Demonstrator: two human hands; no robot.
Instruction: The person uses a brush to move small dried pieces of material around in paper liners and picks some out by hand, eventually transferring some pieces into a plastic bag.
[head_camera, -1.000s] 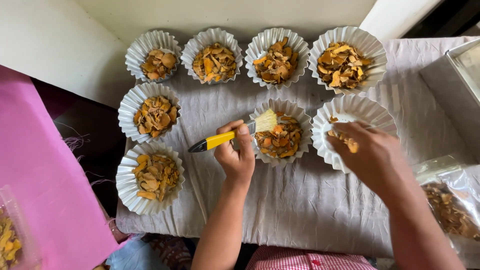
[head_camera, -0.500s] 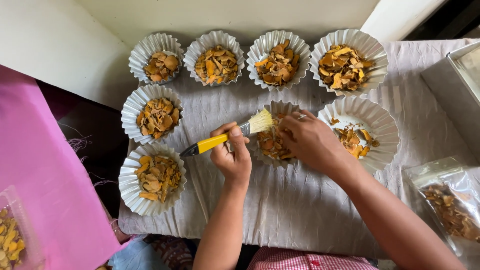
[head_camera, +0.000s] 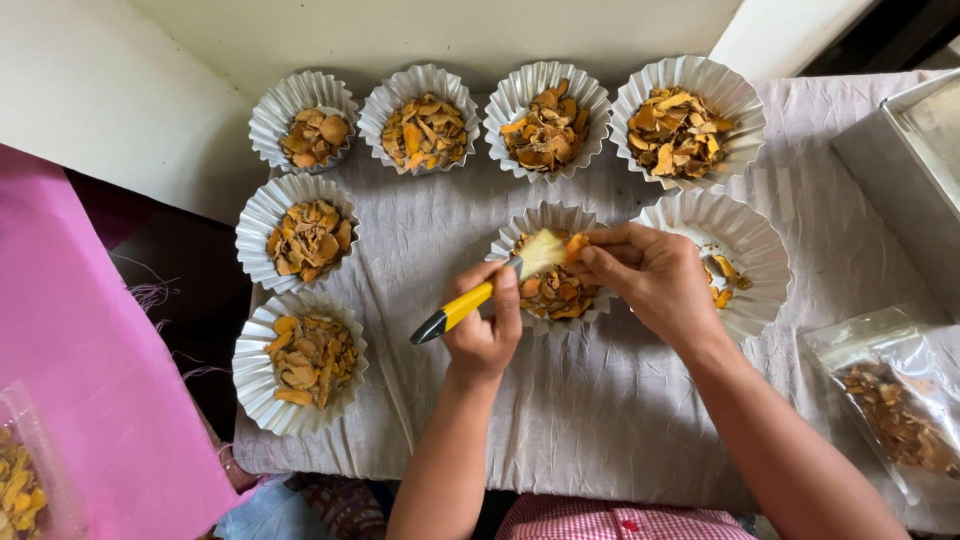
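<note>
A tabletop (head_camera: 600, 430) covered with a wrinkled pale grey cloth is seen from above, with a white wall behind it and a pink sheet (head_camera: 90, 380) at the left side. Eight fluted white paper cups are set on the cloth, most of them filled with dried orange-yellow slices. A brush (head_camera: 490, 285) with a yellow and black handle is held in the left hand (head_camera: 485, 325), whose fingers are closed around the handle; the pale bristles are placed over the middle cup (head_camera: 552, 262). A single orange slice (head_camera: 575, 247) is pinched between the thumb and the fingers of the right hand (head_camera: 650, 280), and it is touching the bristles, just above the middle cup. The cup to the right (head_camera: 740, 260) is partly hidden by the right hand and only a few slices are seen in it. A clear plastic bag (head_camera: 890, 410) with darker dried pieces is lying at the right edge of the tabletop.
</note>
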